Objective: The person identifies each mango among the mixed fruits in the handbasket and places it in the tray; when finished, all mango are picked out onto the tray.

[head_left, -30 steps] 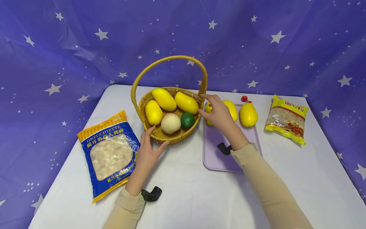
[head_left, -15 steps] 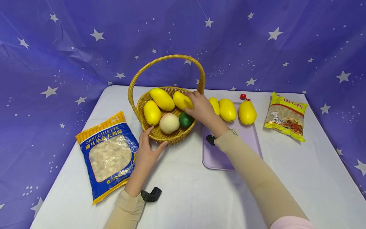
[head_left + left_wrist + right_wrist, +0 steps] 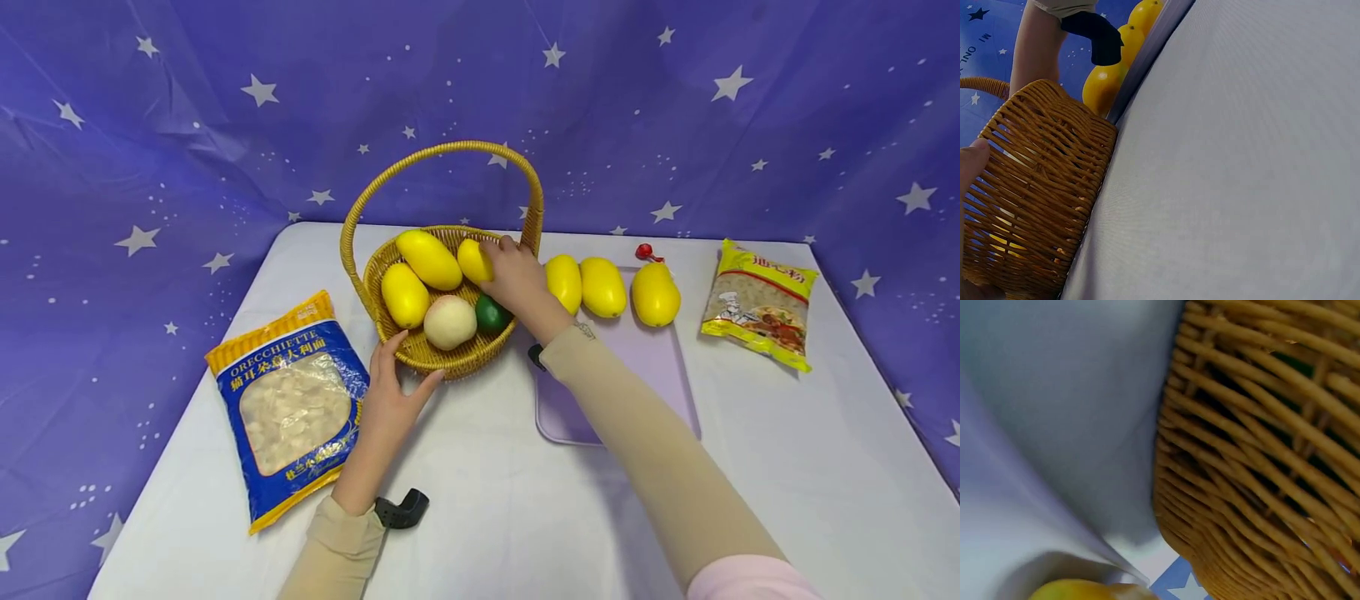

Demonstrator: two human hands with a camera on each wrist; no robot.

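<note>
A wicker basket (image 3: pixel 465 362) with a tall arched handle stands near the back of the white table. Over its right rim reaches my right hand (image 3: pixel 519 283), fingers curled round a yellow mango (image 3: pixel 474 262) inside it. Two more mangoes (image 3: pixel 429 259), a pale peach (image 3: pixel 450 322) and a dark green round fruit (image 3: pixel 492 314) lie in the basket. My left hand (image 3: pixel 392 408), thumb and fingers spread, touches the basket's front left side. In the left wrist view, a digit (image 3: pixel 974 159) rests against the woven wall. The right wrist view shows the weave but hides the hand.
Right of the basket, a lilac tray (image 3: pixel 570 425) has three yellow fruits (image 3: pixel 603 287) at its far end. A small red item (image 3: pixel 647 252) lies behind them. A yellow-edged food bag (image 3: pixel 761 308) sits far right; a blue orecchiette bag (image 3: pixel 292 408) lies left.
My right hand has moved left from the basket's right rim to the mango inside and now grips it. The left hand stays at the basket's front.
</note>
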